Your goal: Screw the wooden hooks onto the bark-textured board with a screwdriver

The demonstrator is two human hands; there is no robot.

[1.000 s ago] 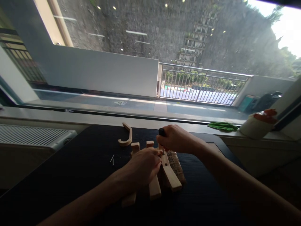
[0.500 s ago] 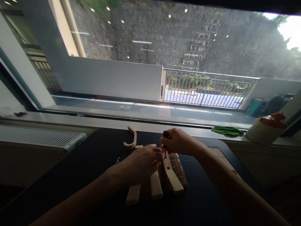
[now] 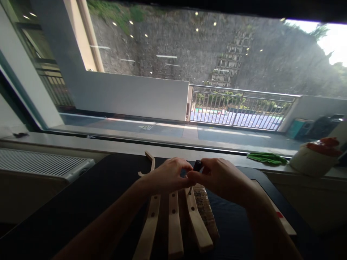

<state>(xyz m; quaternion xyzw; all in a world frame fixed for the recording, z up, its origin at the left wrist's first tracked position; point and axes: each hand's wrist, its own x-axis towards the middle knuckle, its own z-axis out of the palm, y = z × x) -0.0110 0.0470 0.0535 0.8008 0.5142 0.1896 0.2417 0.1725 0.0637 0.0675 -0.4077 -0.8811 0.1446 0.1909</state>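
My right hand is closed around the black handle of a screwdriver. The shaft points down into a hole near the far end of a bent wooden piece. My left hand is raised, its thumb and fingers curled against the lower part of the handle beside my right thumb; the exact contact is partly hidden. Two similar wooden pieces, a middle one and a left one, lie alongside, each showing two holes. Under the right piece sits a brown tape-wrapped block.
Behind my left hand lies a hook-shaped wooden piece on the dark table. A flat pale panel rests at the right. A green cloth and a white container stand on the windowsill; a radiator is at left.
My left hand has lifted off the wooden pieces and come up to the screwdriver, uncovering the holes in the left and middle pieces. My right hand still holds the handle, which leans more now.
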